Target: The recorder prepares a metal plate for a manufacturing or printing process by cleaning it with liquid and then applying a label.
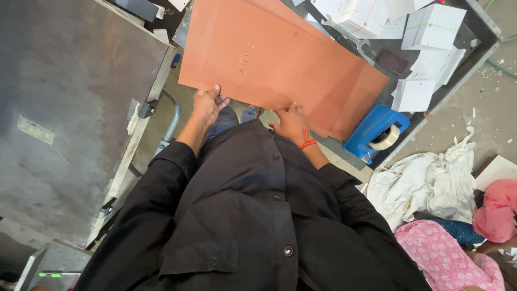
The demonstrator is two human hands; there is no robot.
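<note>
Orange sheet [280, 59] front and centre, a big flat card-like panel, lying at a slant on the crowded worktable [474, 59], its near edge hanging just over the table's front. Both hands are on that near edge. Left hand [207, 105] sits at the sheet's near-left corner, thumb on top, the other fingers tucked below, so it looks clamped on the edge. Right hand [291, 123], with a red thread at the wrist, grips the sheet's near edge further right, fingers curled under and pinching it; how tightly, I cannot tell. My read: this is the grab-and-square stage, the sheet held but not lifted clear. The next move would call for an even pull from both hands, keeping the panel flat so it does not buckle or drag its far side across the clutter. That clutter: white boxes [431, 27] stacked beyond the sheet's far-right corner, touching or nearly so. A blue tape dispenser [377, 132] stands just beside the sheet's near-right corner. Left of the sheet, a grey metal plate [64, 108], well apart. Right of the sheet and lower, past the table edge, white cloth [431, 183] heaped on the floor, with someone in pink [447, 258] seated by it.
</note>
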